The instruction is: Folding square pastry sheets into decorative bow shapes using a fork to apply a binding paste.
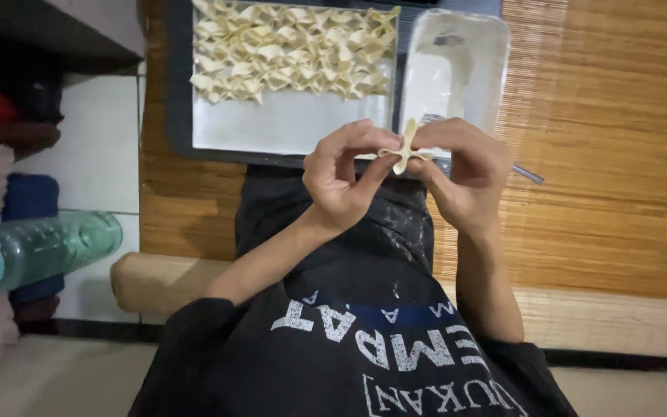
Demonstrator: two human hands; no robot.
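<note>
While both hands pinch 1 small piece of pale dough (404,148) between them — the left hand (343,176) closed on its near edge, the right hand (463,171) closed on the other side — the fold looks only half formed. Beyond them a flat tray (287,127) already carries many finished folded pieces (291,52), filling roughly its far half; the near half is bare. Beside it sits a pale oblong container (453,69). A green bottle (48,247) lies well apart — so I judge the work about midway.
</note>
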